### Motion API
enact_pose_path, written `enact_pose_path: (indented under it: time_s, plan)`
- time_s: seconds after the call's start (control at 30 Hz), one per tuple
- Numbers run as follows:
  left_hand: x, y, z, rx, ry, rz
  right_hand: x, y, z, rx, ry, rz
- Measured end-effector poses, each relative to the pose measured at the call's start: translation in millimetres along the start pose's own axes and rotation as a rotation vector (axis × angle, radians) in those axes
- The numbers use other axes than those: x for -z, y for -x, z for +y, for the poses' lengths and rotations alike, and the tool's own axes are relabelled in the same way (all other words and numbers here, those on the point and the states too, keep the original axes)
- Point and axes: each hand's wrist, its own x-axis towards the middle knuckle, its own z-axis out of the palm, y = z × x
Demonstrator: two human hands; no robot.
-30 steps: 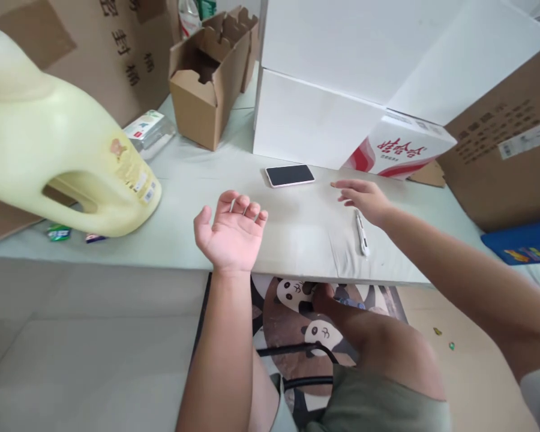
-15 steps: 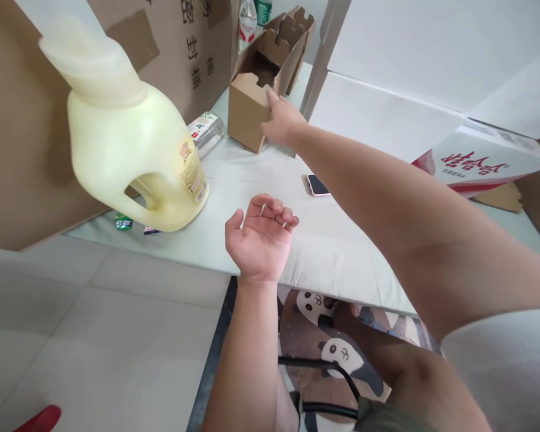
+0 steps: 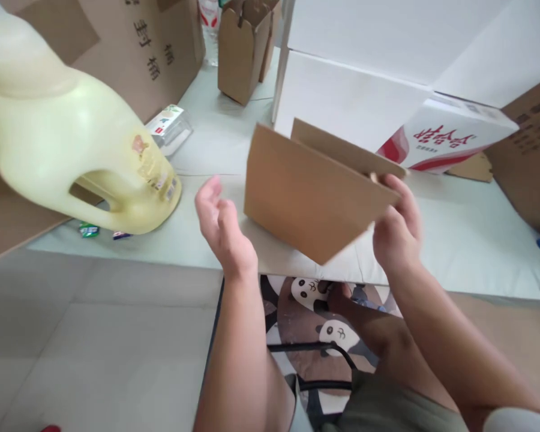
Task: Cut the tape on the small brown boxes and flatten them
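Observation:
A brown cardboard box (image 3: 306, 192) is tilted above the pale table surface (image 3: 207, 198), its top uncovered. My right hand (image 3: 398, 231) grips its right end, with the fingers partly hidden behind the cardboard edge. To the left of the box, my left hand (image 3: 227, 231) is raised with its fingers apart and nothing in it. A visible gap separates that hand from the box.
A big pale yellow jug (image 3: 85, 144) stands at the left before a large carton (image 3: 130, 54). Behind are a clear plastic pack (image 3: 173, 129), a bottle (image 3: 210, 36) and more cardboard boxes (image 3: 238, 57). A white and red box (image 3: 450, 135) lies at the right.
My right hand has taken hold of the front cardboard box and drawn it from the back toward me and to the right. My left hand has shifted slightly left and turned.

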Motion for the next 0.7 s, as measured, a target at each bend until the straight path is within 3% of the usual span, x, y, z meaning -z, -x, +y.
enact_pose_path:
  time_s: [0.1,0.17,0.33,0.53,0.7]
  plan:
    - [-11.3,11.4,-4.2,0.031,0.069,-0.491,40.5,38.9,7.2,-0.180,-0.077,0.102]
    - [-21.3,20.0,-6.1,0.051,0.059,-0.648,52.3,50.7,12.5,-0.239,-0.064,0.093]
    - [-42.0,30.9,-11.1,0.007,-0.092,-0.603,61.3,52.5,24.5,-0.192,-0.206,0.129]
    - [-65.4,35.1,-19.4,0.068,0.022,-0.536,74.5,58.3,34.0,-0.164,-0.289,0.047]
    - [-75.6,41.7,-23.8,-0.034,-0.016,-0.552,84.4,68.5,43.3,-0.043,-0.370,0.089]
